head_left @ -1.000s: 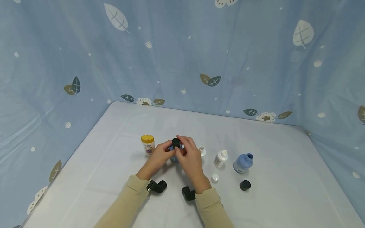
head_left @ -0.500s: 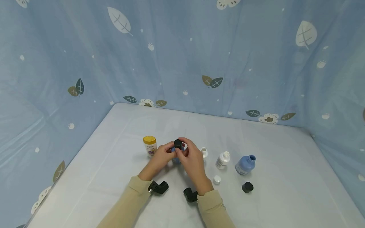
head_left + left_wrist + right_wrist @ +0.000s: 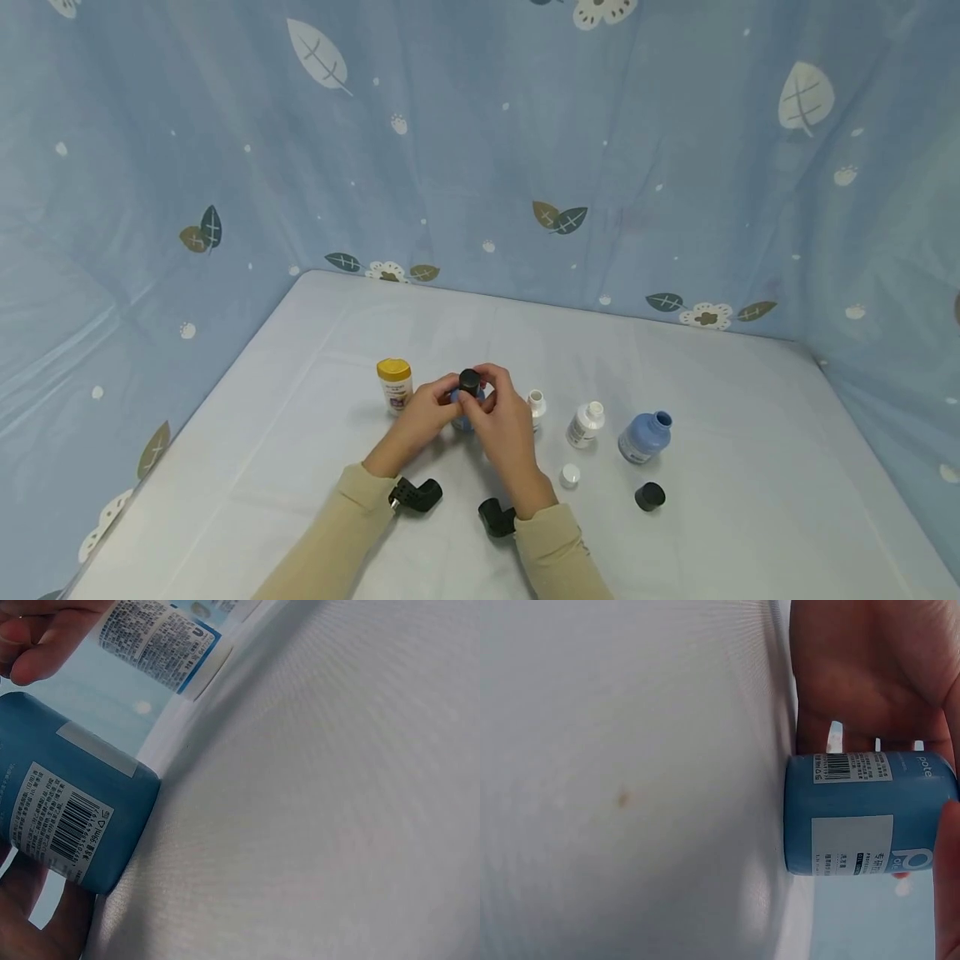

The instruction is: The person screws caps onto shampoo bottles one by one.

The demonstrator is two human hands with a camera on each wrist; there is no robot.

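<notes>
Here both hands meet on a small blue bottle (image 3: 462, 414) standing on the white table (image 3: 300, 433), near the middle. The left hand (image 3: 422, 410) wraps its fingers round the bottle body and holds it down; the left wrist view shows the bottle (image 3: 64, 814) base resting on the cloth, a barcode label facing the camera, fingers curled behind it. The right hand (image 3: 501, 417) pinches the black cap (image 3: 469, 382) on top of the bottle with thumb and fingertips; whether the cap is fully seated can't be told. The right wrist view shows the same bottle (image 3: 866, 814) with the left hand's palm (image 3: 870, 675) behind it.

Just left of the hands stands a white bottle with a yellow lid (image 3: 395, 385). To the right, a row: a small white open bottle (image 3: 536, 406) partly behind the right hand, another white bottle (image 3: 584, 422), then a second blue bottle (image 3: 644, 436) with no cap. Nearer the person lie a white cap (image 3: 569, 476) and a loose black cap (image 3: 649, 497). Beige sleeves cover both forearms, each with a black wrist camera (image 3: 415, 494) strapped on. Blue leaf-print cloth (image 3: 480, 167) walls the table on three sides
</notes>
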